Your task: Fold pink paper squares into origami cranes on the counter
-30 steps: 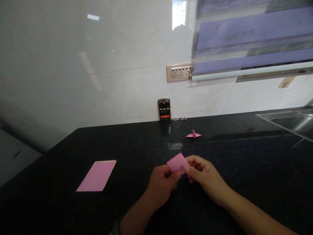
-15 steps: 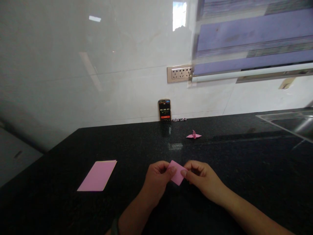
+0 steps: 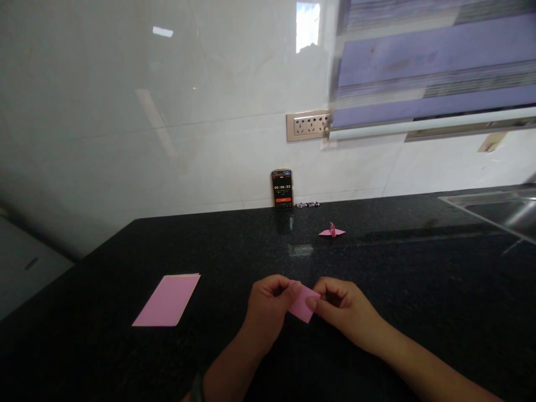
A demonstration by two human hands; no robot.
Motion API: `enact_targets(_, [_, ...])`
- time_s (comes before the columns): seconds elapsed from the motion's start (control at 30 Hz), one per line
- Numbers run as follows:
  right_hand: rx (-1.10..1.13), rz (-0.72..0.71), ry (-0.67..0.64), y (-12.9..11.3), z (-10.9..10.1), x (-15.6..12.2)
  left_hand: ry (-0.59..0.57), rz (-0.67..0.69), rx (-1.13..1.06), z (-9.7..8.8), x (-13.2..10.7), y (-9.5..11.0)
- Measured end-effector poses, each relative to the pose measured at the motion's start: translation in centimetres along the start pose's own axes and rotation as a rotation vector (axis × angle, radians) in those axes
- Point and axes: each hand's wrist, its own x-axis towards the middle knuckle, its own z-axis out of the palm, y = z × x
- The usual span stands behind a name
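Observation:
A small folded piece of pink paper is held between my two hands, above the black countertop. My left hand pinches its left side, thumb on top. On the right side, my right hand grips it between thumb and curled fingers. The fingers under the paper are partly hidden. Beyond my hands, a finished pink paper crane sits on the counter. To the left lies a stack of pink paper sheets with a yellowish edge.
A phone showing a running timer leans on the wall, with a small beaded strap beside it. A steel sink is set into the black countertop at the right. Wall sockets are above.
The pink paper has tilted and its lower corner has dropped slightly toward me. My left thumb has moved up a little along it. Both hands keep their hold.

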Motion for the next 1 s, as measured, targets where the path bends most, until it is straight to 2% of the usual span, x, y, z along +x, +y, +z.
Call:
enact_targets(0.13, [-0.013, 0.032, -0.076, 0.3, 0.5, -0.1, 0.034, 0.037, -0.027, 0.1, 0.0, 0.2])
enact_targets(0.3, [-0.019, 0.003, -0.039, 0.3, 0.6, 0.0, 0.062, 0.001, -0.149, 0.2, 0.0, 0.2])
enact_targets(0.53, [0.033, 0.011, -0.044, 0.8, 1.0, 0.0, 0.099, -0.008, -0.161, 0.2, 0.0, 0.2])
enact_targets(0.67, [0.049, 0.002, 0.017, 1.1, 1.2, 0.0, -0.011, -0.047, -0.148, 0.2, -0.1, 0.3])
enact_targets(0.73, [0.033, -0.015, 0.071, 1.2, 1.2, 0.1, -0.008, -0.06, -0.125, 0.2, 0.0, 0.2])
enact_targets(0.87, [0.007, -0.086, 0.28, 1.3, 1.2, 0.1, 0.023, -0.093, -0.146, 0.1, 0.1, -0.2])
enact_targets(1.0, [-0.059, -0.097, 0.29, 1.1, 1.0, 0.0, -0.011, -0.12, -0.184, 0.2, 0.1, -0.3])
